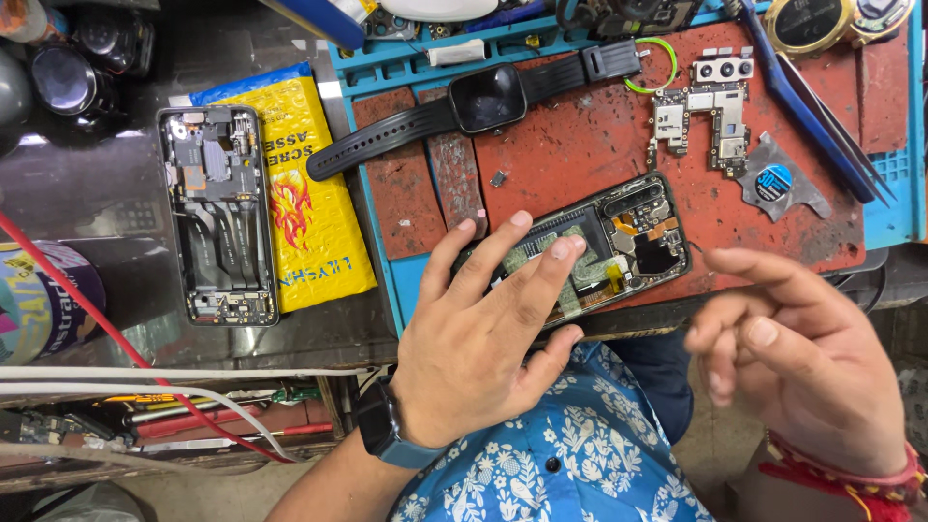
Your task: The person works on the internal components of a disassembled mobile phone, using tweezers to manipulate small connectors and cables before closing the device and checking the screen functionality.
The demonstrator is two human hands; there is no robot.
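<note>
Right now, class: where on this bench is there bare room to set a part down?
Bare red mat lies between the smartwatch, circuit board and opened phone. Dark tabletop left of the phone frame is free. The top edge is crowded with tools.

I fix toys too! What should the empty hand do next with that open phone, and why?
Probably bring the right hand down onto the opened phone. The left hand already presses it flat on the red mat, while the right hovers beside it, empty.

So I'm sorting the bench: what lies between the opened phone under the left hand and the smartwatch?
Head view: a small dark loose part on the worn red mat, between smartwatch and opened phone under the left hand.
</note>
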